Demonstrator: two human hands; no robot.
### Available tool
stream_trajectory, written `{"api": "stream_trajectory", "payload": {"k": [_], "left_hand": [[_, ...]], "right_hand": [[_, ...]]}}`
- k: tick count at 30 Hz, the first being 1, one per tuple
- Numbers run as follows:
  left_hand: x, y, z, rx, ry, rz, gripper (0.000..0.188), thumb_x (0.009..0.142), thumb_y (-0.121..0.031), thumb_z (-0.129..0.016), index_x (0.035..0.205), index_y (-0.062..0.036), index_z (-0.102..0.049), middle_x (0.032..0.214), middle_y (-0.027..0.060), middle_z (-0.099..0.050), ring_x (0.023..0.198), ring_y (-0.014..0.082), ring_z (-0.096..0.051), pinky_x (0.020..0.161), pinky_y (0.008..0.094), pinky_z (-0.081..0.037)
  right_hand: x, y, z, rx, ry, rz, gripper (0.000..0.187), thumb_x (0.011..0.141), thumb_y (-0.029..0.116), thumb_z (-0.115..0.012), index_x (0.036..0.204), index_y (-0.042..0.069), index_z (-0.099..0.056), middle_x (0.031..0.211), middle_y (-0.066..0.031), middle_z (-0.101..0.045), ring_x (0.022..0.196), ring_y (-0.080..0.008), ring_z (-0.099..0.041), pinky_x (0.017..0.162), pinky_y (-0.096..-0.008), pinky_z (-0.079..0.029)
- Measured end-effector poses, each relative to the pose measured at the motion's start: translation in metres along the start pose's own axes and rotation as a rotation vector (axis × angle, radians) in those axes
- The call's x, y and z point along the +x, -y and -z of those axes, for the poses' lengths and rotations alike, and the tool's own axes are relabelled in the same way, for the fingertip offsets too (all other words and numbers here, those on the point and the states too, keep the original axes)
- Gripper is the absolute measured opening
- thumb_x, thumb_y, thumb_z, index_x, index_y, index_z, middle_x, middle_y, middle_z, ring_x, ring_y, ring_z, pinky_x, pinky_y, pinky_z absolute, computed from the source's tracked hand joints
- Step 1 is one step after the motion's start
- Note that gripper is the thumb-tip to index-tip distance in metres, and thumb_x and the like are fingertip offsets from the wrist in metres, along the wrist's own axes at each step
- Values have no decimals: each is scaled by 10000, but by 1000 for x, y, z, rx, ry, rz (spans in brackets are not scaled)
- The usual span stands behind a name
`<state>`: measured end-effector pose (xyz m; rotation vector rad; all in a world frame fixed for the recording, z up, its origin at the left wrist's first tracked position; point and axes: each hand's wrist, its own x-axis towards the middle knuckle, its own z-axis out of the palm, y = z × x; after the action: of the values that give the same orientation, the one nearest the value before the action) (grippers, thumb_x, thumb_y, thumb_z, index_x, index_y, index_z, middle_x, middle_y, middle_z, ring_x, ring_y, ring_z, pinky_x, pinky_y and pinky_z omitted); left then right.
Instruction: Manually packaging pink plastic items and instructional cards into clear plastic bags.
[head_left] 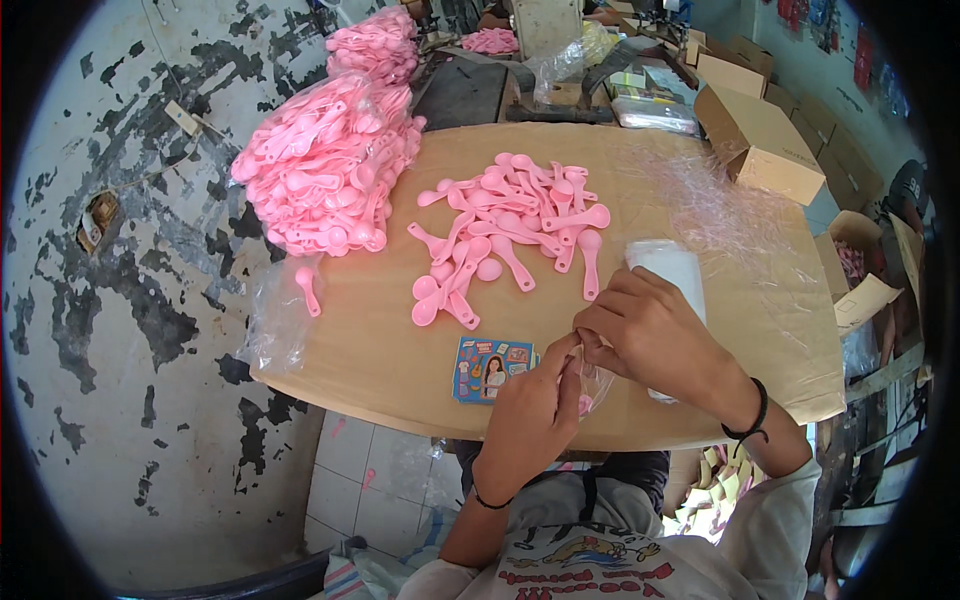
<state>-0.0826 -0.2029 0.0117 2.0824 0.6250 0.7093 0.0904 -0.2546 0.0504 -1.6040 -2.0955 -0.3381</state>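
Observation:
Both hands meet above the front of the table over a small clear plastic bag (600, 387) with something pink showing in it. My left hand (530, 415) pinches it from the left, thumb and fingers pressed together. From the right, my right hand (655, 325) closes its fingers at the bag's upper end, partly hiding it. Just left of my left hand lies a small stack of blue printed cards (480, 370). A stack of clear, whitish plastic bags (672, 268) lies partly under my right hand. Beyond the hands, a loose heap of pink plastic spoons (510, 215) spreads over the brown paper.
Large clear sacks of pink spoons (325, 170) rise at the table's left edge. A single pink spoon (308, 290) lies near crumpled clear plastic (280, 325). Clear plastic film (725, 200) covers the right side, by an open cardboard box (760, 145).

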Motion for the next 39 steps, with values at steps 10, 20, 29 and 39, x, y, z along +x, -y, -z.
{"api": "stream_trajectory", "payload": {"k": [10,20,29,39], "left_hand": [[7,20,-17,-856,-95,125,265,1042,-170,-370,1224,7,-446,1155,195,-634,790,220,-706,657,273,-546],[23,45,-19,-816,-252,268,367,1052,-254,-370,1210,44,-514,1235,180,-617,935,201,-685,745,243,-543],[15,14,-34,-798,15,180,435,1054,-298,-341,1254,56,-495,1244,209,-607,820,176,-689,696,254,-560],[-1,28,-35,-807,-130,218,378,1039,-246,-424,1141,58,-623,1035,120,-690,839,102,-653,724,224,-531]], "right_hand": [[-51,-43,84,823,-204,-75,36,784,-16,-620,761,-30,-597,715,-38,-633,627,-165,-598,592,-254,-457],[-181,-82,38,6,-675,-913,338,876,-27,-515,1209,-20,-576,1175,-151,-640,1036,-247,-633,891,-324,-472],[-68,27,-11,767,-202,-713,228,852,37,-689,1066,-25,-641,928,-86,-682,794,-131,-644,672,-269,-519],[-69,21,-34,1068,-145,-740,196,843,44,-721,1021,-31,-686,843,-69,-699,723,-71,-637,638,-208,-515]]}}
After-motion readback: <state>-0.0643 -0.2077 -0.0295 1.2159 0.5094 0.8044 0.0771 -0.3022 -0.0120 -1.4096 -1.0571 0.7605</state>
